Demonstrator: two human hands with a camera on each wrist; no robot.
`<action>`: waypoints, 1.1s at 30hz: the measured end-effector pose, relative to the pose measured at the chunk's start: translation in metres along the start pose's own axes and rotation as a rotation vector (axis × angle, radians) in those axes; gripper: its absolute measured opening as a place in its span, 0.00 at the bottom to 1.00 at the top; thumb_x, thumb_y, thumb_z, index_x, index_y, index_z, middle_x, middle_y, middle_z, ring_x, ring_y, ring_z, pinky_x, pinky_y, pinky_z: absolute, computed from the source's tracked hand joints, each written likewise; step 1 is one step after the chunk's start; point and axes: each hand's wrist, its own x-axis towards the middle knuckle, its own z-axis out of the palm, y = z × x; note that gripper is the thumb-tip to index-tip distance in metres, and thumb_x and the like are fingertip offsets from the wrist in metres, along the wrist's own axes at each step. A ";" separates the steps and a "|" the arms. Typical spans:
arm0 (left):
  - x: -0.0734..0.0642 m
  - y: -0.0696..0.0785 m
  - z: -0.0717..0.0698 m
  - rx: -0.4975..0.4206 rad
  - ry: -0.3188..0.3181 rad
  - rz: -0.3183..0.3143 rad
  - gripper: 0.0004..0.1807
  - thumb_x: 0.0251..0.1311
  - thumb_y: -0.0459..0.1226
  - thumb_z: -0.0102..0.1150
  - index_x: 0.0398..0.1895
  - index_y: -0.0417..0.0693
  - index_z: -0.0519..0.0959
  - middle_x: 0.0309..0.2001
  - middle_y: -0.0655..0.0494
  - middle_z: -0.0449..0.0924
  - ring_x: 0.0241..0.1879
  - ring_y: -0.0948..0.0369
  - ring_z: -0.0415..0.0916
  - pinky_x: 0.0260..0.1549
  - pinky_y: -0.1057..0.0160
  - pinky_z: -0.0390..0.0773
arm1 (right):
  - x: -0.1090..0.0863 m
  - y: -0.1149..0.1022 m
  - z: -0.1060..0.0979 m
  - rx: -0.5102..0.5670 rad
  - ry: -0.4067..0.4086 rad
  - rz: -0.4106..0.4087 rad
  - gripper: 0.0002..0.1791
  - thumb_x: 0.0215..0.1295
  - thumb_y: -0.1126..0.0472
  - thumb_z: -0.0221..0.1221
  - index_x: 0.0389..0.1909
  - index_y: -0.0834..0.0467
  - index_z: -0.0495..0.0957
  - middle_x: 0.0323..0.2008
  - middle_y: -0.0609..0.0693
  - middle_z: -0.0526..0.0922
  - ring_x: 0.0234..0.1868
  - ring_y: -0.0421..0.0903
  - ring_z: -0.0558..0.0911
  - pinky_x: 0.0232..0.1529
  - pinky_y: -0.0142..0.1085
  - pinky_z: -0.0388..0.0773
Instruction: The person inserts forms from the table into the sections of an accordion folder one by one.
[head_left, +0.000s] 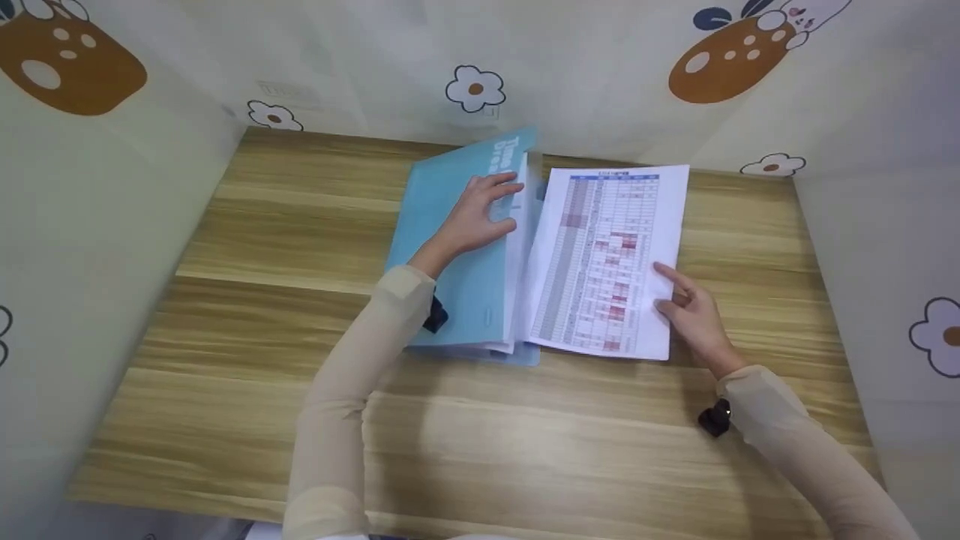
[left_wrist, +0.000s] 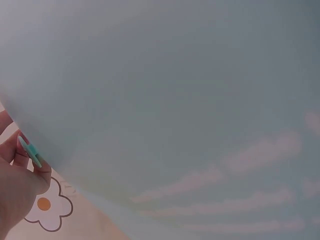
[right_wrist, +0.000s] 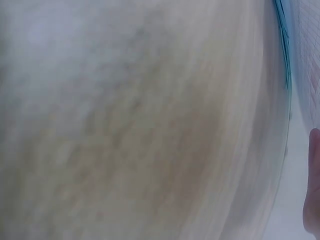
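Observation:
My left hand (head_left: 480, 217) reaches over the light-blue folder (head_left: 442, 262), with its fingertips and thumb at the cover's right edge. In the left wrist view the cover fills most of the picture, and fingers curl against a small mint-green piece (left_wrist: 31, 151) whose kind is unclear. White pages show under the slightly raised cover. Just right of the folder, a printed sheet (head_left: 577, 262) carries a table with red cells. At the sheet's right edge my right hand (head_left: 697, 319) holds it by thumb and finger; only part of that hand shows in the right wrist view.
The wood-grain table (head_left: 525, 450) is bounded by light walls at the back (head_left: 360, 67) and both sides, printed with flowers and brown shapes. A dark wrist camera (head_left: 715, 418) sits by the right sleeve, another (head_left: 435, 315) by the left.

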 end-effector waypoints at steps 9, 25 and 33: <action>0.000 -0.001 0.000 0.014 0.007 0.008 0.28 0.49 0.40 0.55 0.58 0.53 0.68 0.63 0.61 0.56 0.58 0.62 0.51 0.54 0.60 0.57 | -0.001 -0.018 0.009 0.029 -0.069 -0.030 0.31 0.53 0.75 0.52 0.59 0.51 0.67 0.55 0.63 0.65 0.43 0.50 0.76 0.34 0.35 0.75; 0.001 -0.002 0.001 -0.001 0.019 0.033 0.28 0.48 0.39 0.53 0.58 0.49 0.69 0.62 0.58 0.58 0.57 0.61 0.51 0.52 0.61 0.58 | 0.007 -0.048 0.037 0.070 -0.158 0.043 0.30 0.53 0.76 0.49 0.60 0.59 0.64 0.54 0.63 0.66 0.38 0.45 0.78 0.34 0.34 0.75; 0.000 -0.001 0.001 0.002 0.022 0.018 0.28 0.49 0.38 0.54 0.58 0.51 0.69 0.62 0.59 0.57 0.58 0.61 0.51 0.53 0.60 0.58 | 0.015 -0.045 0.053 0.065 -0.161 0.056 0.30 0.52 0.76 0.49 0.59 0.60 0.65 0.56 0.62 0.65 0.41 0.48 0.77 0.36 0.35 0.74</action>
